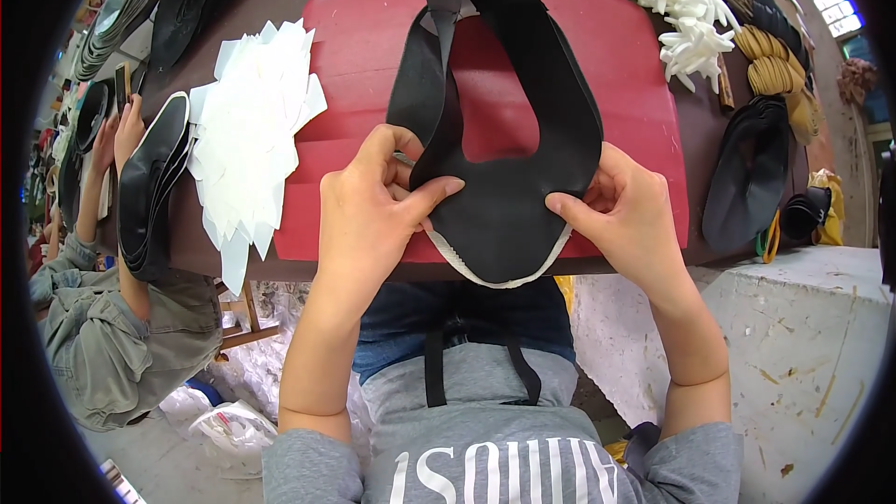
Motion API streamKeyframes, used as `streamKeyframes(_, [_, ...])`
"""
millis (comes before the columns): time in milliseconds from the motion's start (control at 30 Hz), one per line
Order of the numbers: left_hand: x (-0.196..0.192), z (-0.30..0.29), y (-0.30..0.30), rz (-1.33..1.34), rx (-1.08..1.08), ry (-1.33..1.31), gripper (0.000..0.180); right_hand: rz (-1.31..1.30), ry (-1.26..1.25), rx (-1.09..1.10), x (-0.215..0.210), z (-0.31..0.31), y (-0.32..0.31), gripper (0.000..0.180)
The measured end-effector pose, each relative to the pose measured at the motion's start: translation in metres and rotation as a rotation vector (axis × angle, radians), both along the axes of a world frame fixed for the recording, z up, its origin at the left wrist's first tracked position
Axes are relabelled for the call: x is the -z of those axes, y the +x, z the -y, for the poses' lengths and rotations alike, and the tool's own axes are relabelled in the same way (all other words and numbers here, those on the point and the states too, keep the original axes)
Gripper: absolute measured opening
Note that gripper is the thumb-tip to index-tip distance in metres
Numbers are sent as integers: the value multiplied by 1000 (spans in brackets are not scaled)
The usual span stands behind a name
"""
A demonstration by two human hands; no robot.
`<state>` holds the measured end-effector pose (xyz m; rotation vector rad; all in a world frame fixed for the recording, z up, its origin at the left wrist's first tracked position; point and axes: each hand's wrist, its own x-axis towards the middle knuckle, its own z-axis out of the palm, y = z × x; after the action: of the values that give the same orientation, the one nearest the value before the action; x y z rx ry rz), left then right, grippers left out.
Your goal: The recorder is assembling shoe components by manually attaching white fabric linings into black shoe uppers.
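Note:
Between my two hands is a black shoe upper [509, 215], its rounded toe toward me and its long sides looping away. Along the toe edge shows a white toe lining [504, 282]. My left hand [373, 201] pinches the upper's left side, thumb on top and fingers beneath. On the opposite side, my right hand [635, 210] grips it the same way. Under the far part of the upper lies a red mat [364, 56], visible through its opening. The toe end overhangs the table's near edge.
Left of the mat is a heap of thin white pieces [247, 121]. Beside it stand stacked black uppers [154, 191], near a co-worker's hand [129, 131]. White curved pieces [672, 0], tan stacked parts [775, 61] and more black uppers [747, 168] lie right. A white block [803, 336] stands below.

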<state>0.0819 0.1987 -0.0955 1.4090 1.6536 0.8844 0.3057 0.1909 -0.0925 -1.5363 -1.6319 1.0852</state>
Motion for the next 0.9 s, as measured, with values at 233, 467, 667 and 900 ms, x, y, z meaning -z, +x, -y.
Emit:
streamKeyframes(233, [-11, 11, 12, -610, -66, 99, 27, 95, 124, 17, 3, 8, -2, 28])
streamKeyframes(467, [25, 64, 54, -674, 350, 640, 45, 162, 123, -50, -16, 1, 4, 32])
streamKeyframes(667, [32, 66, 62, -690, 567, 538, 70, 166, 56, -6, -28, -41, 37, 29])
streamKeyframes(900, [28, 55, 74, -605, 480, 528, 65, 175, -12, -40, -19, -52, 47, 29])
